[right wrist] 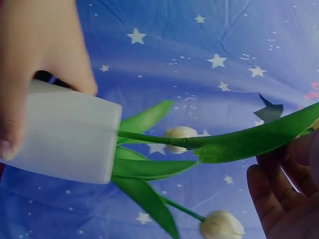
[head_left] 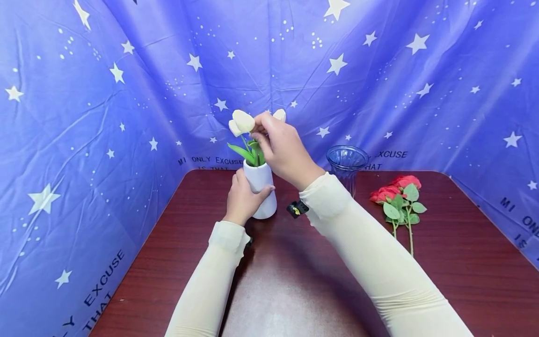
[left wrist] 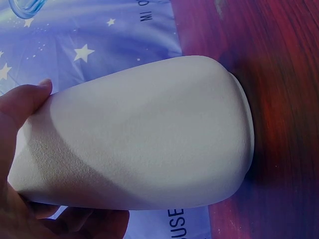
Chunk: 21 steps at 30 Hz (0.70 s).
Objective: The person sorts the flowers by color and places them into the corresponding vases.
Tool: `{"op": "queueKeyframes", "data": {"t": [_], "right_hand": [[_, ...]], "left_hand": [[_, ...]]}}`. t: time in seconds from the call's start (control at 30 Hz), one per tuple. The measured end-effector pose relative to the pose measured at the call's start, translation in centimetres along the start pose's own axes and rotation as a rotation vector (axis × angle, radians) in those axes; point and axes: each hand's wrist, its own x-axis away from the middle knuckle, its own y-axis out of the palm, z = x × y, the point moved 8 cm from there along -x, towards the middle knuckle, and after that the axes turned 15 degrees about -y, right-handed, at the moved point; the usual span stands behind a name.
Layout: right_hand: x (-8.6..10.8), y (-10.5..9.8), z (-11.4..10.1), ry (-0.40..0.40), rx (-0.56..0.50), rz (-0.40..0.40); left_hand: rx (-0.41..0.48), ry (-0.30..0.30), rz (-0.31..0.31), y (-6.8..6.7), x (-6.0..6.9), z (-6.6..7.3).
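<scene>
A white vase (head_left: pixel 263 194) stands upright on the table, holding white tulips (head_left: pixel 244 121) with green leaves. My left hand (head_left: pixel 243 199) grips the vase, thumb on one side and fingers on the other; the left wrist view shows the vase body (left wrist: pixel 149 134) up close. Above the vase mouth, my right hand (head_left: pixel 286 147) pinches a tulip stem near its top. In the right wrist view that stem (right wrist: pixel 144 137) runs from the vase mouth to a long leaf (right wrist: pixel 254 137) beside my right hand (right wrist: pixel 286 191). Another tulip head (head_left: pixel 280 115) shows behind the right hand.
A blue glass vase (head_left: pixel 347 159) stands behind my right forearm at the back of the table (head_left: pixel 168 262). Red roses (head_left: pixel 396 189) with green leaves lie on the table to the right. A blue cloth with white stars (head_left: pixel 269 56) hangs around the back and sides.
</scene>
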Motion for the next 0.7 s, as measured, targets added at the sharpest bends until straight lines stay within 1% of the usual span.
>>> {"op": "queueKeyframes", "data": {"t": [0.1, 0.33, 0.7], "right_hand": [[0.4, 0.6, 0.4, 0.016, -0.006, -0.008], [1.2, 1.5, 1.2, 0.057, -0.024, 0.01], [2.6, 2.6, 2.6, 0.102, -0.018, 0.009]], "left_hand": [[-0.003, 0.008, 0.001, 0.1, -0.1, 0.0], [-0.015, 0.033, 0.012, 0.1, -0.1, 0.2], [-0.034, 0.01, 0.001, 0.1, 0.0, 0.1]]}}
